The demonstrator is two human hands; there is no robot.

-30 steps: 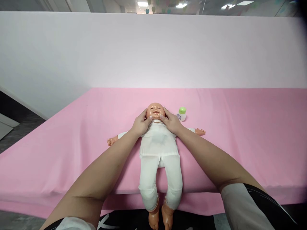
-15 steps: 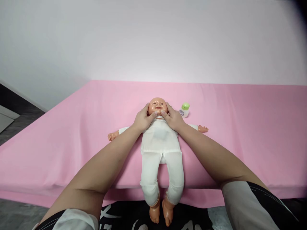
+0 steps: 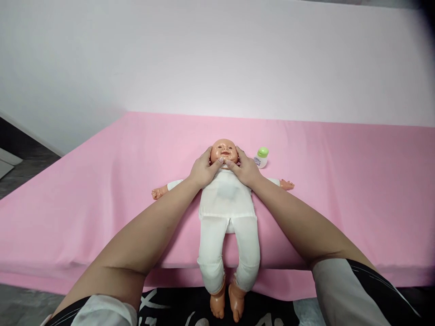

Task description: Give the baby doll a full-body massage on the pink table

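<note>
A baby doll [image 3: 227, 197] in a white cloth top and trousers lies on its back, head away from me, arms stretched out sideways. My left hand [image 3: 204, 170] cups one side of its head, with the fingers along the cheek and ear. On the other side my right hand [image 3: 248, 169] does the same. Both thumbs rest at the doll's chin, their tips almost meeting. Most of the fingertips are hidden beside and behind the head. Close by my right hand stands a small clear bottle [image 3: 261, 158] with a green cap.
Pink cloth [image 3: 340, 181] covers the table under the doll, with a white wall [image 3: 217, 59] behind it. The doll's feet [image 3: 227, 302] hang past the near edge, above my black patterned clothing. Grey floor [image 3: 20, 299] shows at the lower left.
My right thumb has slid inward along the doll's chin, closer to the left thumb. Both hands stay around the head. The camera view has shifted slightly.
</note>
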